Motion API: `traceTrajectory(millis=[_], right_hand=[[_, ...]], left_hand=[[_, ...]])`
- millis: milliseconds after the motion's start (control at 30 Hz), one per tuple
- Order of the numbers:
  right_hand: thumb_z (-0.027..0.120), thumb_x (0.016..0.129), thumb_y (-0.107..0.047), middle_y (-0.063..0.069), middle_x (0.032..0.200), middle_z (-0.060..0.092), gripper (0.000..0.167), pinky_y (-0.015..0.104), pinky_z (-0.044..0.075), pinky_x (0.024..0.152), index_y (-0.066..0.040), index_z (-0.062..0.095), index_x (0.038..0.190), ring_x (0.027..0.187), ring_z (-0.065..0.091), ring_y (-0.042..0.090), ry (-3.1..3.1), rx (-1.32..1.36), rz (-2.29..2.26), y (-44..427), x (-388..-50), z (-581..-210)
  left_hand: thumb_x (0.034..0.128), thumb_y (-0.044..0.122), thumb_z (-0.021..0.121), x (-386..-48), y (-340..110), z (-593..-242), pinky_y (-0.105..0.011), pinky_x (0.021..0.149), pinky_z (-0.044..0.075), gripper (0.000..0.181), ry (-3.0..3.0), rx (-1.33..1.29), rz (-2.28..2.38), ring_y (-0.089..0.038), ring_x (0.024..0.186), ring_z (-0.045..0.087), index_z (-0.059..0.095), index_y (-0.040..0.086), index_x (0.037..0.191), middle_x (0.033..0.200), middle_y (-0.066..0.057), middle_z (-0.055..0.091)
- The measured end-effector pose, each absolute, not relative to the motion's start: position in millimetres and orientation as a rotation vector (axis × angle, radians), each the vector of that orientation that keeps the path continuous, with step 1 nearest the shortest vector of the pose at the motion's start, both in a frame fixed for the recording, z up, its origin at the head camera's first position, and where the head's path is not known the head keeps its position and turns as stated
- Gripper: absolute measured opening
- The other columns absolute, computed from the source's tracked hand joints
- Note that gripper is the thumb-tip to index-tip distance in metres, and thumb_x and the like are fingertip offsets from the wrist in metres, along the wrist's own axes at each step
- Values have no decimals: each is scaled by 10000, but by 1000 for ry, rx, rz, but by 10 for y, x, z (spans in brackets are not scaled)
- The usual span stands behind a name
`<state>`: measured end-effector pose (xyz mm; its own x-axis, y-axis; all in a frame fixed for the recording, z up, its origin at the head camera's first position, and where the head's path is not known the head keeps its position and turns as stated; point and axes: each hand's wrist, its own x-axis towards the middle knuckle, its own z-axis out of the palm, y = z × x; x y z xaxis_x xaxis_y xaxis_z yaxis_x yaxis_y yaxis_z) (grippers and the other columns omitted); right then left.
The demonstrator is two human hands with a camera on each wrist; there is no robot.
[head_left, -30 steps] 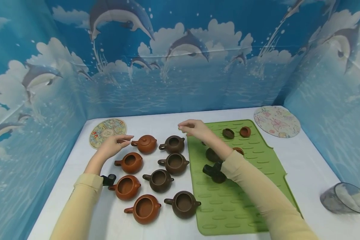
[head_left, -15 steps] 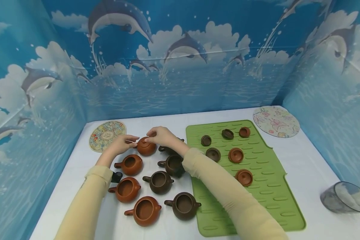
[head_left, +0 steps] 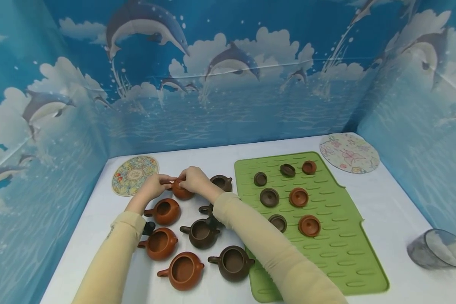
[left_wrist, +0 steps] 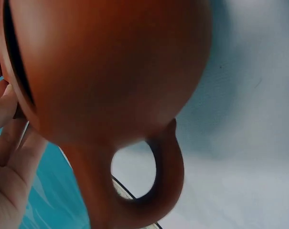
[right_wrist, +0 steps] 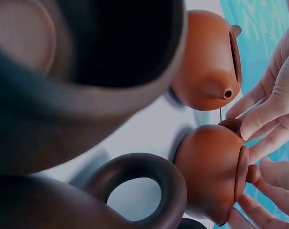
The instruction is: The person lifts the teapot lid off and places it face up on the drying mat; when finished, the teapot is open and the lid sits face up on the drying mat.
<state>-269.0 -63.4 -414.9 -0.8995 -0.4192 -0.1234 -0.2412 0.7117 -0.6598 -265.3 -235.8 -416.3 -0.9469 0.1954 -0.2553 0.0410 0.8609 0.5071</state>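
A reddish-brown teapot (head_left: 182, 192) with its lid on stands at the back of the left column. My left hand (head_left: 152, 188) pinches its handle (right_wrist: 230, 125) between thumb and fingers. From the other side, my right hand (head_left: 194, 180) pinches at the lid's round knob (right_wrist: 252, 174), with other fingers near the spout. The hands hide part of this teapot in the head view. Close in the left wrist view is a neighbouring lidless reddish teapot (left_wrist: 120, 67). A dark brown teapot (right_wrist: 87, 129) looms near the right wrist camera.
Lidless reddish teapots (head_left: 182, 272) and dark ones (head_left: 233, 262) stand in two columns. Several loose lids (head_left: 298, 197) lie on the green mat (head_left: 338, 253). Patterned round mats (head_left: 134, 175) lie in both back corners, and a clear glass (head_left: 437, 249) is far right.
My right hand has swung left from above the mat to the lidded teapot and settled on its lid. My left hand has moved slightly right onto the handle.
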Motion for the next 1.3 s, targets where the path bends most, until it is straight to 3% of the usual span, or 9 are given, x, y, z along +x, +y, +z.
traceTrajectory(millis=[133, 367, 667, 800, 1000, 1167, 1300], right_hand=[[669, 948, -170, 79, 1165, 686, 197, 275, 546, 904, -87, 718, 1120, 1106, 636, 205, 2715, -555, -922, -664, -2667, -4151], [729, 903, -170, 45, 993, 701, 103, 222, 541, 746, -94, 669, 936, 926, 659, 158, 2780, -611, -963, -640, -2646, -4156], [721, 914, -232, 69, 1113, 692, 211, 299, 558, 848, -105, 653, 1067, 1044, 656, 205, 2590, -418, -1281, -339, -2580, -4029], [711, 920, -210, 112, 1121, 694, 247, 353, 572, 854, -77, 647, 1118, 1010, 671, 228, 2427, -352, -1487, 22, -2499, -3955], [631, 962, -117, 235, 1268, 609, 325, 439, 516, 1015, 30, 557, 1241, 1114, 650, 277, 2037, -203, -1842, 832, -2246, -3854], [610, 986, -210, 143, 1290, 557, 408, 340, 520, 1015, 20, 500, 1306, 1109, 630, 124, 2044, -136, -1872, 1620, -1973, -3907], [571, 1012, -265, 0, 1209, 532, 311, 280, 525, 996, -55, 526, 1237, 1057, 618, 14, 2053, -83, -1936, 2150, -1807, -4022]], left_hand=[[985, 32, 564, -2640, -2382, -4164, -498, 960, 525, 322, 2731, 171, 740, -397, 1173, 606, 638, 35, 1298, 1283, -236, 633], [997, 42, 547, -2674, -2339, -4147, -494, 954, 526, 341, 2717, 146, 687, -395, 1182, 597, 609, 38, 1333, 1293, -236, 627], [989, 49, 566, -2693, -2343, -4157, -489, 941, 535, 335, 2735, 185, 668, -388, 1152, 618, 624, 44, 1318, 1265, -241, 642], [993, 59, 563, -2673, -2361, -4153, -490, 928, 535, 338, 2728, 173, 674, -379, 1127, 626, 625, 69, 1325, 1277, -242, 634], [991, 73, 572, -2689, -2364, -4172, -474, 911, 541, 331, 2722, 182, 716, -353, 1090, 641, 634, 76, 1316, 1266, -228, 646], [991, 68, 570, -2713, -2396, -4205, -489, 939, 533, 335, 2707, 208, 748, -371, 1122, 629, 630, 72, 1321, 1280, -234, 635], [995, 71, 564, -2701, -2442, -4211, -507, 957, 522, 339, 2700, 211, 748, -389, 1150, 613, 622, 70, 1329, 1300, -247, 618]])
